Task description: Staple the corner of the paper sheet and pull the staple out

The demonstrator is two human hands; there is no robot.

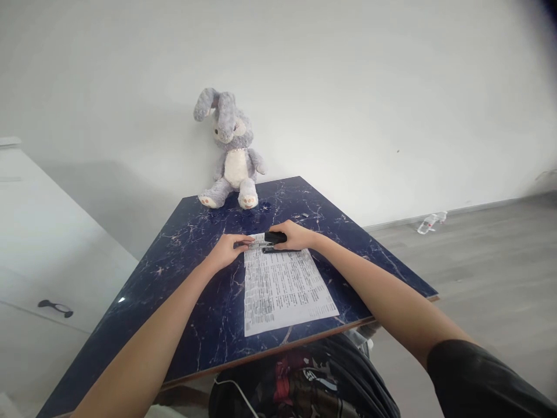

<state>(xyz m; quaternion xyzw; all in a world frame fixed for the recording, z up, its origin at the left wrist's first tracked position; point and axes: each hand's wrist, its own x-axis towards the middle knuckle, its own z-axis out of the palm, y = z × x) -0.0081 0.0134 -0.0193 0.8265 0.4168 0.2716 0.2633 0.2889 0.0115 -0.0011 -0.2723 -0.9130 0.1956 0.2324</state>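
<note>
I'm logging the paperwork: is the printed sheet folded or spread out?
Spread out: the printed sheet lies flat on the blue table, both near corners showing.

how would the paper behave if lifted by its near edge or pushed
The paper looks thin, so it would probably bend or sag when lifted. It is likely light for its size. It might slide easily, since the table looks glossy.

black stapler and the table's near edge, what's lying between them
In the head view, most of the printed sheet, then a narrow strip of dark blue tabletop.
</note>
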